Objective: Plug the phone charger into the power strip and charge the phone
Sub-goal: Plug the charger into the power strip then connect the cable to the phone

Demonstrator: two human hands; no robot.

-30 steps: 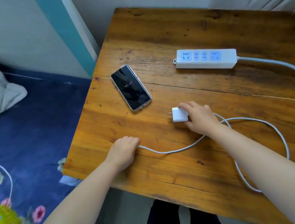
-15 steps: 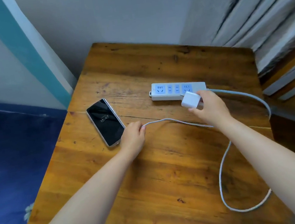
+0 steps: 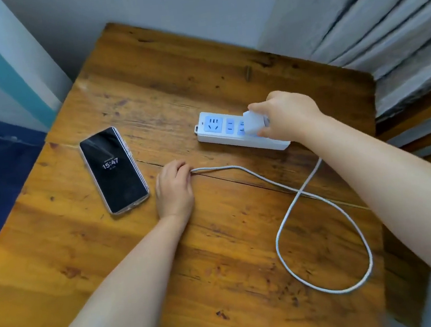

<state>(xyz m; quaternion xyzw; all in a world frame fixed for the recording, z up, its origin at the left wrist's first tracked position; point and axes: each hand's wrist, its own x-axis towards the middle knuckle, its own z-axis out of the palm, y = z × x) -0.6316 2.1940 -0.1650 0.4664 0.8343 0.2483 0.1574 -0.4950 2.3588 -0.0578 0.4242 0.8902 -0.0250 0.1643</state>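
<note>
Your right hand (image 3: pixel 288 117) reaches forward across the wooden table (image 3: pixel 218 243) with the arm almost straight, and it comes to the power strip (image 3: pixel 232 134) from the right side. The thumb and the fingers of this hand pinch the white charger (image 3: pixel 253 124) by its sides. The charger is on the top face of the power strip, over one of the blue sockets toward the right end. If its pins are fully inside the socket, I cannot tell, because the charger body and your hand cover this place.

Your left hand (image 3: pixel 174 188) rests on the table, just beside the right edge of the phone (image 3: pixel 114 169), with the back of the hand up and the fingers curled. These fingers are closed around the end of the white cable (image 3: pixel 321 232); the connector itself is hidden inside your hand. The left forearm lies low over the table and points away from you.

From the left hand the cable runs to the right, crosses over itself, makes one big loop near the right edge of the table, and goes up under your right forearm.

The phone lies flat, screen up, on the left part of the table, showing 15:47. It is well apart from the power strip.
</note>
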